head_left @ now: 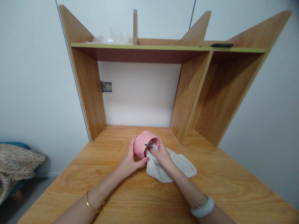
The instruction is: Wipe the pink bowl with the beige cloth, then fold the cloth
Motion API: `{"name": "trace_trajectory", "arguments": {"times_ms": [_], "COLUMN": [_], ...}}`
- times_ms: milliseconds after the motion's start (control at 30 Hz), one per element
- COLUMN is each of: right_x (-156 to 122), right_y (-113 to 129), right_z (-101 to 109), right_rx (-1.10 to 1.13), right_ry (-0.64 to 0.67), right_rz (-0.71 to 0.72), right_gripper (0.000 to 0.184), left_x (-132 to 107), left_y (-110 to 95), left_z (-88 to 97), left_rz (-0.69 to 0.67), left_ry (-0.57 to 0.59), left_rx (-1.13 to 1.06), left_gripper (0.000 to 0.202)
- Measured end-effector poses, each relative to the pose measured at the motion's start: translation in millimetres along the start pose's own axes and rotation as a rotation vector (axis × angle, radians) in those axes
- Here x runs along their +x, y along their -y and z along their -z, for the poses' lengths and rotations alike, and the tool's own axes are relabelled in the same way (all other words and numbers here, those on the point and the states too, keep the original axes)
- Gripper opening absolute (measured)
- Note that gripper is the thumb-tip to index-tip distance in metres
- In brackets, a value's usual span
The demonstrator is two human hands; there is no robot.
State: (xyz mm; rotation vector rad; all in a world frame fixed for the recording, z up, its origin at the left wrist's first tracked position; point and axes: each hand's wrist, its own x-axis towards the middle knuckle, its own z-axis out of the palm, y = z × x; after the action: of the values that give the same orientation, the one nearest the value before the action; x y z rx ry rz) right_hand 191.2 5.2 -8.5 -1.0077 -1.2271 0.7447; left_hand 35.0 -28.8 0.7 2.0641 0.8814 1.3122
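Observation:
A pink faceted pot (143, 140) lies tilted, its opening turned toward my right side, above the wooden desk. My left hand (131, 158) grips its left side, thumb at the lower rim and fingers behind. A pale grey cloth (163, 172) is bunched partly inside the opening, and the rest spreads over the desk to the right. My right hand (161, 153) is closed on the cloth at the opening, with some fingers inside the pot and others by the rim. The fingertips inside are hidden.
A wooden shelf unit (187, 96) stands at the back of the desk (98, 174). Clear plastic (112, 38) and a flat black object (221, 45) lie on its upper shelf. An open wall box with a blue wire (107, 86) shows behind. At left is a woven throw (18, 161).

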Motion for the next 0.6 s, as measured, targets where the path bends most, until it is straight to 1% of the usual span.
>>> {"name": "trace_trajectory", "arguments": {"times_ms": [67,133,200,267,333,467,533,600], "right_x": [-0.9,-0.5,1.5,4.6,8.3,14.4,15.5,14.9], "right_y": [-1.4,-3.3,-4.7,-4.9,-3.9,-2.0,-2.8,-4.6], "right_z": [-1.3,-1.6,-1.7,-2.5,-3.6,-1.9,2.0,6.7], "right_rx": [-0.008,-0.026,-0.04,-0.053,-0.079,-0.115,-0.122,-0.168], "right_ry": [-0.013,-0.015,0.016,0.046,0.033,0.001,-0.003,-0.003], "right_rz": [-0.012,-0.024,-0.023,-0.018,-0.027,-0.065,-0.097,-0.068], "right_gripper": [0.056,0.059,0.057,0.047,0.036,0.028,0.028,0.037], "left_x": [-0.3,-0.9,-2.0,-3.1,-3.8,-3.7,-3.4,-3.0], "left_y": [-0.5,-2.6,-6.3,-10.7,-14.3,-15.8,-14.8,-14.1], "left_z": [1.2,1.4,1.4,1.4,1.5,0.9,0.3,-0.3], "left_rz": [-0.01,-0.012,-0.011,-0.013,-0.016,-0.011,-0.017,-0.026], "left_ry": [0.007,0.021,0.054,0.086,0.094,0.082,0.087,0.089], "left_rx": [0.039,0.082,0.136,0.183,0.205,0.209,0.211,0.214], "left_gripper": [0.09,0.088,0.085,0.083,0.082,0.082,0.082,0.083]}}
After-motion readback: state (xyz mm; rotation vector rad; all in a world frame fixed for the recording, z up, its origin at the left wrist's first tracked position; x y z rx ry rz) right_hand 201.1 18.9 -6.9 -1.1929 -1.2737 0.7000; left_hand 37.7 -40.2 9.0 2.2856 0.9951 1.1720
